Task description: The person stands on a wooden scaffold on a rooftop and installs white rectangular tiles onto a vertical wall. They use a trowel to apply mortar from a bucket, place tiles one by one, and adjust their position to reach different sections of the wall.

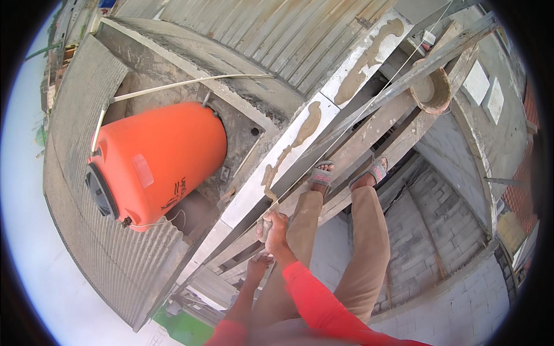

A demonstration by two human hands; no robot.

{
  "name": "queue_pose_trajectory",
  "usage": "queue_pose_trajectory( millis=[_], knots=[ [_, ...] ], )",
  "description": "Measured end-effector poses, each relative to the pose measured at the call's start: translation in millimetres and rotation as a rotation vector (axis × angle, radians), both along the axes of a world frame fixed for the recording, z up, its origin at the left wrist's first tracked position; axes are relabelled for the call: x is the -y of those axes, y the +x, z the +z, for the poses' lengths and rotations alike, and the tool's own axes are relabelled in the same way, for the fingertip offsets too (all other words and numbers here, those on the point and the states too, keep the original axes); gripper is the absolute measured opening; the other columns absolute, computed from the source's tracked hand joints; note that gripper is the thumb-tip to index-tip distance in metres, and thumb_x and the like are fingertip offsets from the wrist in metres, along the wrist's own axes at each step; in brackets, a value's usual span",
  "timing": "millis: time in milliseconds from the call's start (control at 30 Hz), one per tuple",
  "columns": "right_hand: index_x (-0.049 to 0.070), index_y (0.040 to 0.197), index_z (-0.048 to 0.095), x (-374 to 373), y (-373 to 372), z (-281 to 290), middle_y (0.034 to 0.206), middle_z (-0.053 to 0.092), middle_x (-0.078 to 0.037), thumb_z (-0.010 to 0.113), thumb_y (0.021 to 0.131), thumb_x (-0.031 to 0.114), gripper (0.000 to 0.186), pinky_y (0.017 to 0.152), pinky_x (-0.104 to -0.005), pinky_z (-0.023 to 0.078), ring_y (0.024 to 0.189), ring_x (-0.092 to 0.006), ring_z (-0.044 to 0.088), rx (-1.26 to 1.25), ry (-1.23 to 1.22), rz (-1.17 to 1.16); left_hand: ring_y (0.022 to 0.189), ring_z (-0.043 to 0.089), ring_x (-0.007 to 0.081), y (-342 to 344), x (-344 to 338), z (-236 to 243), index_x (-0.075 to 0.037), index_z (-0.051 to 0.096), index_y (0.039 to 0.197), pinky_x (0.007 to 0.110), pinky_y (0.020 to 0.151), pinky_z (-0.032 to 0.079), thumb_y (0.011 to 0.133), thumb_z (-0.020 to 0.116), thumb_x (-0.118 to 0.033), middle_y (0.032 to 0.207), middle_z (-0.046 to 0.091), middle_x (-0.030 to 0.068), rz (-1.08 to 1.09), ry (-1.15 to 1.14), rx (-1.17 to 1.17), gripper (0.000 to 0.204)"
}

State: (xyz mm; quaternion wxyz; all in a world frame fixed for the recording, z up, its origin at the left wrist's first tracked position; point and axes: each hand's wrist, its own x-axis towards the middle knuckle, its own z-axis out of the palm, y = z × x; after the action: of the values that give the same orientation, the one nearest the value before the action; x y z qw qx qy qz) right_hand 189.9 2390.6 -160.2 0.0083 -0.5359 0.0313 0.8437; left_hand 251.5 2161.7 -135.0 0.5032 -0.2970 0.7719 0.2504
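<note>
My right hand (277, 229), at the end of a red sleeve, is closed around a grey, mortar-smeared thing (264, 229) whose kind I cannot make out. It is beside the row of white blocks (236, 206) topping the wall, just below the near end of a wet mortar strip (291, 144). A taut string (340, 139) runs along the wall and passes close to this hand. Lower and to the left, my left hand (259, 265) has its fingers curled; whatever is in them, if anything, is hidden. More mortar (369, 60) lies on the farther block.
My sandalled feet stand on wooden planks (360, 144) over a deep drop between walls. A bucket of mortar (431, 89) sits on the planks, near a slanting pole (415, 72). An orange water tank (164, 161) lies left of the wall, beside corrugated roofing (86, 190).
</note>
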Motion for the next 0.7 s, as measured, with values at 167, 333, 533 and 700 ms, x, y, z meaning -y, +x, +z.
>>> queue_pose_trajectory(
  millis=[167, 333, 533, 700],
  knots=[
    [0.004, 0.076, 0.06, -38, 20, 6, 0.06, 0.057, -0.009, 0.06, 0.092, 0.029, 0.03, 0.045, -0.0349, 0.042, 0.046, -0.0206, 0.054, -0.002, 0.197, 0.086, 0.098, 0.077, 0.026, -22, -59, -1, 0.008, 0.073, 0.117, 0.038, 0.089, 0.058, 0.103, 0.062, -0.014, 0.1, 0.078, 0.0167, -0.192, -0.042, -0.26, 0.028],
    [0.001, 0.082, 0.067, -131, 110, -5, 0.065, 0.061, -0.003, 0.071, 0.093, 0.019, 0.021, 0.049, -0.0307, 0.044, 0.053, -0.0114, 0.056, 0.303, 0.588, 0.167, 0.142, 0.05, 0.0376, -62, -135, -9, 0.005, 0.054, 0.144, 0.049, 0.116, 0.042, 0.104, 0.057, -0.017, 0.149, 0.051, 0.0247, -0.532, -0.104, -0.654, 0.046],
    [-0.003, 0.101, 0.074, -367, 245, -91, 0.084, 0.073, -0.023, 0.072, 0.091, 0.043, 0.047, 0.079, -0.0489, 0.054, 0.081, -0.039, 0.072, 0.94, 1.074, 0.848, 0.161, 0.021, 0.0393, -107, -168, -49, 0.001, 0.028, 0.166, 0.051, 0.131, 0.019, 0.112, 0.045, -0.038, 0.173, 0.024, 0.0235, -0.689, -0.131, -0.788, 0.068],
    [-0.002, 0.11, 0.069, -550, 278, -159, 0.102, 0.075, -0.029, 0.071, 0.088, 0.028, 0.038, 0.086, -0.0559, 0.057, 0.098, -0.0486, 0.072, 1.02, 1.398, 1.526, 0.163, 0.02, 0.0363, -120, -164, -83, 0.0, 0.025, 0.168, 0.05, 0.132, 0.019, 0.113, 0.038, -0.045, 0.174, 0.023, 0.0224, -0.682, -0.221, -0.723, 0.072]
  ],
)
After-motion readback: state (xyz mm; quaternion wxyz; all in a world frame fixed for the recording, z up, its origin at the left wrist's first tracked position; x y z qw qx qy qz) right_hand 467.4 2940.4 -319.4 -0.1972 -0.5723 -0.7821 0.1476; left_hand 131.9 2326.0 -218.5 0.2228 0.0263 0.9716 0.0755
